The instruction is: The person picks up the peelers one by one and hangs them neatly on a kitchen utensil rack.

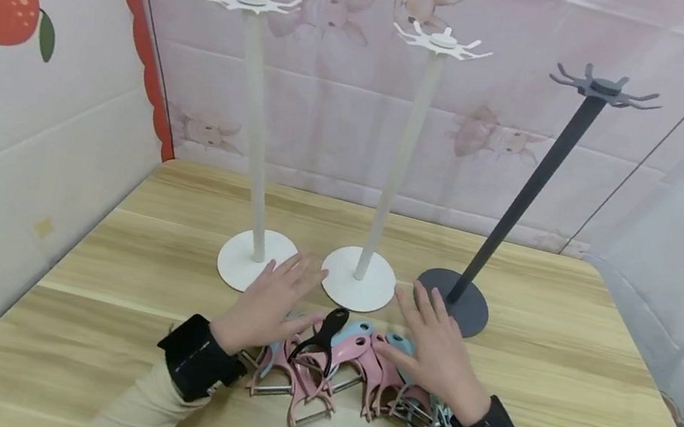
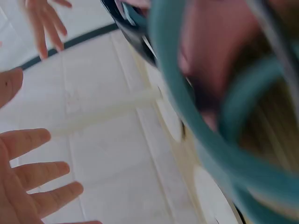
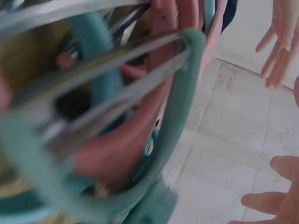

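While both hands hover flat over the heap of pink, blue and black plastic peelers with steel blades, neither has a grip on anything: the left hand and the right hand each have straight, spread fingers, palms down, just above or lightly touching the pile. That pile lies on the pale wooden surface close to the person's body, between the two wrists, with the handles fanned toward the stands and the blades pointing back.

To do this step well, it seems wise to single out one peeler before lifting, since the handles overlap and the blades interlock; the black peeler lies on top near the middle and looks the easiest to free. A pinch on a handle rather than near a blade would likely be safer and keep neighbours from being dragged along.

Behind the pile stand three tall hook stands on round bases: a white one on the left, a second white one in the middle, and a dark grey one on the right, each topped by a ring of bare prongs. Both wrist views are too close and blurred to add more than tangled peeler loops.
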### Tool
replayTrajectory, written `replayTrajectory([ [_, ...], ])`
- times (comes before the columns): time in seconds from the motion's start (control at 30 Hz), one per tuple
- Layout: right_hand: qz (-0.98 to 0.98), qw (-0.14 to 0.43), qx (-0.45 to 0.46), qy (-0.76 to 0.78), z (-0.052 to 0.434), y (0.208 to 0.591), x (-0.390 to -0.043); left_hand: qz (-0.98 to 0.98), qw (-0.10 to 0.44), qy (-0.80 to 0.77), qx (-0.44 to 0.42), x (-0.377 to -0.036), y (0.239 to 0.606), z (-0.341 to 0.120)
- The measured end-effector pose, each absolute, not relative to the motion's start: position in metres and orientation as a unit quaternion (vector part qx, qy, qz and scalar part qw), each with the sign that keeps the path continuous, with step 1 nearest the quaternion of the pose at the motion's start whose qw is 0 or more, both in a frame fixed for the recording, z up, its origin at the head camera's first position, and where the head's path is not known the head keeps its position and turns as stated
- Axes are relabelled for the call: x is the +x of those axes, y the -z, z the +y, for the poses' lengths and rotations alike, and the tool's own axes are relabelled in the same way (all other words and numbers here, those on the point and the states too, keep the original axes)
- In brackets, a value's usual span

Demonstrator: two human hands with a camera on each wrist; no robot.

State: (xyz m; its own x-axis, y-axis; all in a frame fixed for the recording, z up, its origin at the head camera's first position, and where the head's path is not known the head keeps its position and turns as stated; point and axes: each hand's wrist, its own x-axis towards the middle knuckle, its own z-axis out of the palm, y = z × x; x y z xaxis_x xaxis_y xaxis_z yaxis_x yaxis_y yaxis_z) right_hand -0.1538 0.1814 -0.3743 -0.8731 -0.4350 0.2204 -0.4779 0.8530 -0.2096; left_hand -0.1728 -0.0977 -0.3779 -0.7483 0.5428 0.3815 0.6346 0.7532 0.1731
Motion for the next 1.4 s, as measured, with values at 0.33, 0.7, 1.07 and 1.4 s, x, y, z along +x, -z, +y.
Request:
replayTrajectory([
  [0.33, -0.962, 0.084, 0.23, -0.125, 0.217, 0.381, -0.156, -0.936, 0.144, 0.193, -0.257, -0.2, 0.4, -0.165],
  [0.7, -0.977, 0.015, 0.173, -0.121, 0.253, 0.391, -0.17, -0.972, -0.017, 0.118, -0.203, -0.239, 0.421, -0.204],
  [1.07, -0.976, -0.046, 0.167, -0.129, 0.272, 0.391, -0.167, -0.976, -0.151, 0.048, -0.15, -0.246, 0.413, -0.19],
  [1.4, -0.974, -0.069, 0.178, -0.124, 0.264, 0.399, -0.167, -0.977, -0.157, 0.015, -0.142, -0.24, 0.407, -0.184],
])
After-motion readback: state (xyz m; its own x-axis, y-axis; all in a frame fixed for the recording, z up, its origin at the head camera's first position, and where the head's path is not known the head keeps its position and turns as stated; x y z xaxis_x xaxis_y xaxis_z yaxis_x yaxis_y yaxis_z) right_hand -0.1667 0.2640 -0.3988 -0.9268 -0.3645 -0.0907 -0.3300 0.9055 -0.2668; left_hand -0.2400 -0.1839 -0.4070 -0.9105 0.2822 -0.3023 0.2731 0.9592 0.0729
